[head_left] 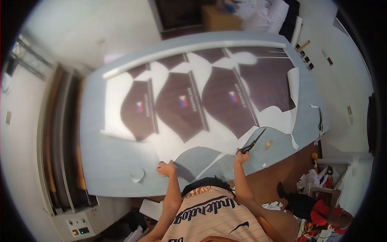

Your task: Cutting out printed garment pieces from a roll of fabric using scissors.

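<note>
A long white paper sheet (169, 141) printed with dark brown garment-shaped panels (181, 103) lies across a grey table (105, 157). My left hand (166, 167) presses flat on the sheet's near edge, fingers spread. My right hand (242, 156) grips black scissors (252, 144), blades pointing up and right into the paper near a curved cut edge. Rounded cutouts in the sheet show bare grey table between my hands.
A rolled end of the paper (193, 50) lies along the table's far edge. Paper scraps (137, 175) lie on the table. A machine with buttons (78, 226) stands at lower left. Clutter and a person's legs (310, 205) are on the floor at right.
</note>
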Tool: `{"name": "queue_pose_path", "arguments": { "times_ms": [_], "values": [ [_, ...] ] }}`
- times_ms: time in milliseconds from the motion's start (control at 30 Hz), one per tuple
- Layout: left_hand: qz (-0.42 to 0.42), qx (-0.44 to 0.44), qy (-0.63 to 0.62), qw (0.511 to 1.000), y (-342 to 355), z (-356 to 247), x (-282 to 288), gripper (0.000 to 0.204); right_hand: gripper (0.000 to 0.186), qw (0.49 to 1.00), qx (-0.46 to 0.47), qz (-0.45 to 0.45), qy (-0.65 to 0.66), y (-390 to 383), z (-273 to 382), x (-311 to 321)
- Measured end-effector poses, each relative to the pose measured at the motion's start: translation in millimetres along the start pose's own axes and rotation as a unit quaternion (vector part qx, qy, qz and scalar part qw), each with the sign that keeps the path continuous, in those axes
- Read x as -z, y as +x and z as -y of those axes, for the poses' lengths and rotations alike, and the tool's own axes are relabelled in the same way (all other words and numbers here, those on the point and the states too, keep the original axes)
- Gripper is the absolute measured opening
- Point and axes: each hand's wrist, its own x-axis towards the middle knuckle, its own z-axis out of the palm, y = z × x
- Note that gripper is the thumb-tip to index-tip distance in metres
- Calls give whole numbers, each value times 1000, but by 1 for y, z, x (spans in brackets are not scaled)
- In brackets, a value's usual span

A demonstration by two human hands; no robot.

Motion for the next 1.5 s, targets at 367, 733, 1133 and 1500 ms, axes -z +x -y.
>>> {"name": "queue_pose_path", "arguments": {
  "times_ms": [367, 733, 1133, 1500],
  "values": [
    [155, -26, -317, 935, 63, 77, -5, 17, 14, 993, -17, 34, 116, 11, -13, 7],
    [420, 66, -248, 870, 125, 81, 34, 8, 29, 985, -19, 7, -172, -11, -12, 11],
    [564, -16, -176, 807, 161, 79, 54, 14, 30, 926, 86, 367, -20, -165, 65, 109],
    [614, -88, -228, 751, 192, 85, 54, 17, 48, 714, -216, 660, -88, -313, 110, 106]
  ]
}}
